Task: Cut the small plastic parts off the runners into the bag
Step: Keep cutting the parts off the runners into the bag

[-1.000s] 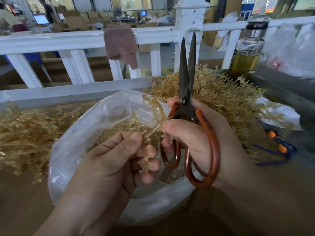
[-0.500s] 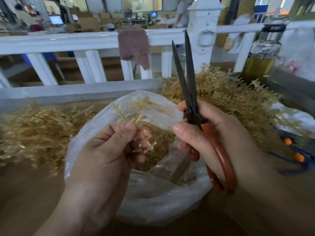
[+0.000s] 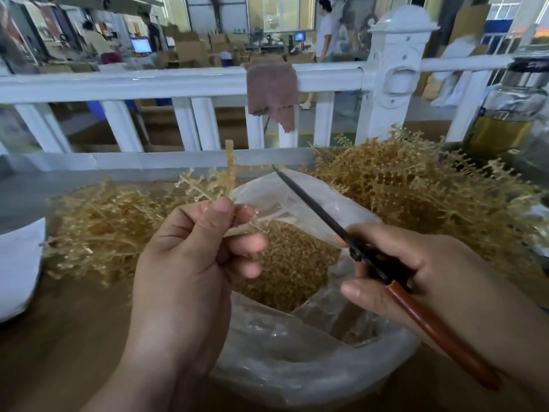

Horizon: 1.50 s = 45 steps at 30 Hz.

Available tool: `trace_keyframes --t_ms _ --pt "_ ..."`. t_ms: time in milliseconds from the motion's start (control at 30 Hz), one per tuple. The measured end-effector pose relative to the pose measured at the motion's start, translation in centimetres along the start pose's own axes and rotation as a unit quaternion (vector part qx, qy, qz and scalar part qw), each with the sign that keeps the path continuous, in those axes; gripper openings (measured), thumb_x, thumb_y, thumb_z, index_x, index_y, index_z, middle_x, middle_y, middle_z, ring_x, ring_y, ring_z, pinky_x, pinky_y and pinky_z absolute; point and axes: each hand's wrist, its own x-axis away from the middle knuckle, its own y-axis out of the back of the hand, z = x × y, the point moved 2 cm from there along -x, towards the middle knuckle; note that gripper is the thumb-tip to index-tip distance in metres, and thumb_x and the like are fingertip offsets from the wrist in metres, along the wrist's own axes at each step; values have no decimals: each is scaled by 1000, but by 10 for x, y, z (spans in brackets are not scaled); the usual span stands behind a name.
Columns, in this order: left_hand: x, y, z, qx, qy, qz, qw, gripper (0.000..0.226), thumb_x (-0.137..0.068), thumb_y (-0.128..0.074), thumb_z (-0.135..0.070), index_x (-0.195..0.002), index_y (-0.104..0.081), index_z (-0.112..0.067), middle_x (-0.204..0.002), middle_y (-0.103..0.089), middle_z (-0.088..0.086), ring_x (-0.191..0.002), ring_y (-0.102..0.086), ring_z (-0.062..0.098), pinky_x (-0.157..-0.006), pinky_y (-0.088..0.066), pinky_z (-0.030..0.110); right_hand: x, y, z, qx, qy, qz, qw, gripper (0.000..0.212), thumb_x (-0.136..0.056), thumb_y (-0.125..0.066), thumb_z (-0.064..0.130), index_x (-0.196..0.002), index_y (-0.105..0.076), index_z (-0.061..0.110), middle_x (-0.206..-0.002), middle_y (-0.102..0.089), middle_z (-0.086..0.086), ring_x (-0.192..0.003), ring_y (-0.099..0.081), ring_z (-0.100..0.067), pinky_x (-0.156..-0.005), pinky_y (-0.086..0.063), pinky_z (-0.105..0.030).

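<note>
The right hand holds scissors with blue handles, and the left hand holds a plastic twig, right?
Not quite. In the head view the right hand holds scissors with reddish-brown handles, not blue. The left hand does hold a plastic twig.

The lower stem of the runner (image 3: 208, 182) vanishes inside the grip of the left hand (image 3: 184, 263). The right hand (image 3: 416, 269) hides part of the handles of the scissors (image 3: 416, 310). Their blades show edge-on as one dark line, so they may be closed, though that cannot be told. The bottle (image 3: 505, 114) is blurred and cut off by the right edge. A white sheet (image 3: 15, 269) on the bench (image 3: 59, 337) runs off the left edge. Both forearms leave at the bottom.
</note>
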Motion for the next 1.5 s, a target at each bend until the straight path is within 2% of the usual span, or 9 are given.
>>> trace_keyframes --t_ms 133,233,367,433,567,800,1000,1267,1500 --pt "-2 2 -5 15 -29 -11 999 15 -84 -67 -29 -82 -58 -18 -84 -73 4 -58 -67 13 -43 -47 20 1 3 -2 44 -30 35 998 52 -69 -48 82 -117 -45 62 -93 -65 32 -75 -64 11 -68 -56 -23" --pt "-4 3 -5 13 -41 -11 999 13 -83 -68 -29 -75 -62 -22 -82 -71 3 -57 -65 13 -43 -47 20 0 4 -2 90 -31 43 994 52 -67 -48 83 -116 -43 65 -99 -58 39 -87 -59 14 -63 -52 -18" --pt "-4 3 -3 -6 -50 0 999 18 -86 -68 -27 -68 -66 -27 -81 -70 2 -55 -62 13 -44 -46 21 -1 1 -1 98 -37 60 993 41 -72 -56 75 -110 -44 64 -96 -56 38 -87 -57 14 -69 -48 -12" --pt "-4 4 -3 -13 -55 8 998 20 -88 -67 -26 -68 -68 -28 -82 -71 3 -56 -63 13 -45 -47 22 -1 -1 0 105 -38 65 992 43 -72 -53 76 -111 -45 59 -96 -59 31 -87 -58 9 -65 -49 -18" --pt "-2 5 -3 -23 -57 26 998 18 -89 -67 -26 -71 -70 -26 -83 -72 3 -57 -65 13 -47 -49 22 0 -4 -1 112 -35 65 991 52 -72 -47 77 -120 -43 56 -96 -63 22 -90 -58 2 -76 -47 -22" --pt "0 4 1 -26 -54 49 997 13 -93 -64 -24 -82 -64 -17 -87 -72 5 -59 -66 14 -47 -50 22 -1 -5 -2 109 -20 47 993 49 -74 -48 78 -115 -50 51 -89 -63 23 -84 -58 5 -75 -46 -20" --pt "0 4 4 -40 -63 59 996 21 -95 -65 -27 -76 -73 -27 -85 -73 4 -60 -66 14 -48 -50 22 0 -3 -1 107 -14 47 993 42 -76 -52 72 -111 -55 50 -82 -58 32 -74 -59 6 -61 -44 -17" --pt "-1 5 6 -81 -83 65 991 23 -94 -63 -32 -74 -74 -31 -81 -73 3 -58 -63 14 -49 -48 22 2 -2 -2 111 -4 26 993 42 -76 -53 70 -112 -58 48 -76 -59 23 -73 -57 7 -63 -43 -13" --pt "-2 5 6 -79 -87 65 991 23 -94 -63 -32 -74 -73 -31 -79 -72 2 -59 -65 14 -49 -50 23 1 -4 -4 120 3 21 993 43 -77 -50 72 -111 -57 46 -73 -58 21 -71 -58 1 -59 -44 -19"
